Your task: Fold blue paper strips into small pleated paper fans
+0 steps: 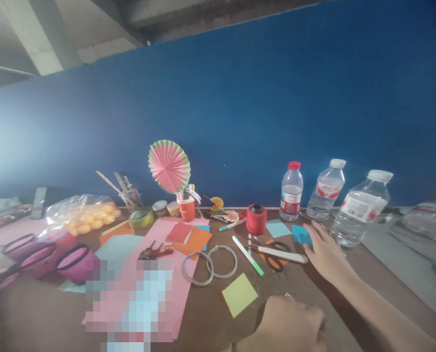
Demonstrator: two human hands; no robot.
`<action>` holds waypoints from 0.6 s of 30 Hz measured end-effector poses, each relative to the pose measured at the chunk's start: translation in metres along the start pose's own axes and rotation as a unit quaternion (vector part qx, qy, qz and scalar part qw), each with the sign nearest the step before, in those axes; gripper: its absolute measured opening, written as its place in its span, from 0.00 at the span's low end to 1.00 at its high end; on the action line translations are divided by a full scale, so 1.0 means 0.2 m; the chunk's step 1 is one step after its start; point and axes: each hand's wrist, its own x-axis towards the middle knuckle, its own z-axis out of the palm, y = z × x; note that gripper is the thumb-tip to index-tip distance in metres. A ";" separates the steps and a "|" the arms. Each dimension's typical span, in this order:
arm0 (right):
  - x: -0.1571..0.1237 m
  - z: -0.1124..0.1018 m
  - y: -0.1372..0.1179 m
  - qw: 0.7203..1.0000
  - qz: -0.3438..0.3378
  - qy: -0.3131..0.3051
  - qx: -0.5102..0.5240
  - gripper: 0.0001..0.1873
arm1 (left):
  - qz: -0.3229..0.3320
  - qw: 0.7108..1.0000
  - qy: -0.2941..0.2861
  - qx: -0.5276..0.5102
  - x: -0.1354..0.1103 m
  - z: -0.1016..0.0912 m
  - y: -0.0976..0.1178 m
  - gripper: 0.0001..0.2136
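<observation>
My right hand (326, 253) reaches in from the right with its fingers stretched out. Its fingertips lie at the edge of a small blue paper square (301, 234), between a white-handled cutter (282, 254) and a water bottle (360, 208). My left hand (291, 325) is closed low in the picture, its fingers curled under and mostly hidden. A tiny shiny bit shows just above its knuckles; what the hand holds, if anything, I cannot make out. A yellow paper square (240, 295) lies to the left of this hand, and black-handled scissors (275, 259) lie beyond it.
Two tape rings (222, 262), a green-tipped marker (247, 255) and a red spool (256, 220) lie mid-table. A pink paper fan (169, 166) stands in a red cup (187, 210). Pink cups (77, 264) and bagged orange balls (93, 217) are left. A pixelated patch hides the lower left.
</observation>
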 end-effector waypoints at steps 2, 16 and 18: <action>-0.02 0.03 0.02 0.999 0.001 -0.035 -0.035 0.24 | 0.001 1.000 0.003 -0.002 0.00 -0.01 0.00 0.09; 0.00 -0.11 -0.10 0.992 0.069 0.095 0.040 0.15 | -0.115 0.857 0.198 -0.462 -0.01 -0.07 0.00 0.08; -0.02 -0.14 -0.16 0.986 0.045 0.131 0.091 0.16 | -0.137 0.742 0.289 -0.589 0.02 -0.08 -0.04 0.08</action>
